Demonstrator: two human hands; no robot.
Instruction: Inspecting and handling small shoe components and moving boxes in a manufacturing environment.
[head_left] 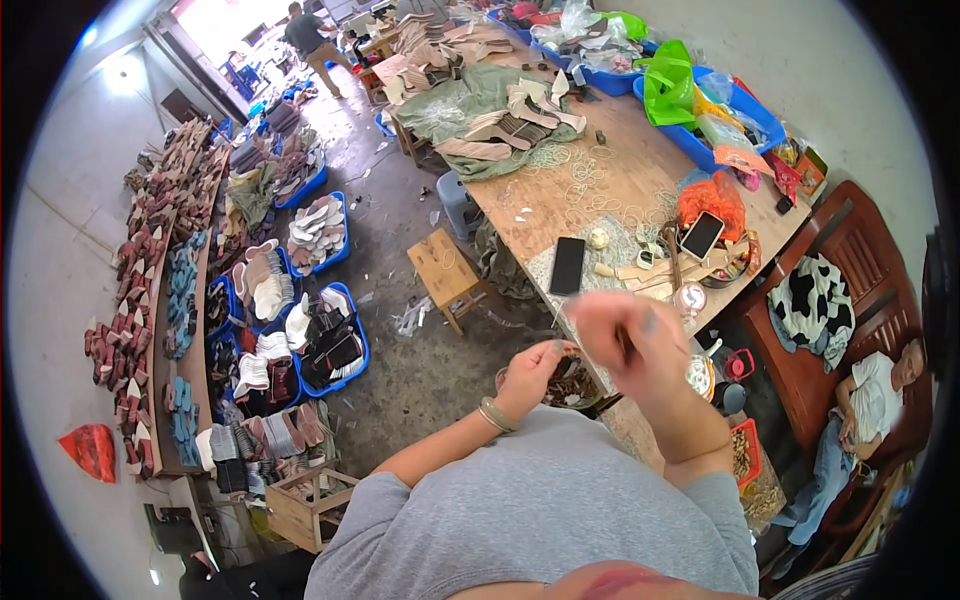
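My left hand [530, 378], with a bangle on its wrist, is in front of my chest. Its thumb and fingers are pressed together, and whatever they may hold is too small to make out. Close by its fingertips, a basin [590, 400] of brown scraps shows partly below the table edge. My right hand [632, 345] is raised beside the table corner, higher than the left and blurred. Its fingers are curled in, with a small dark spot between them that I cannot name. A black phone [567, 266] lies on the table just beyond my right hand.
The wooden table [545, 215] carries stacked cut pieces, loose cord, a second phone [702, 234] and an orange-red bag [712, 200]. A wooden stool [443, 268] and blue crates [345, 375] stand left. On the right, a person [870, 400] sits on a bench; another person [312, 45] is far off.
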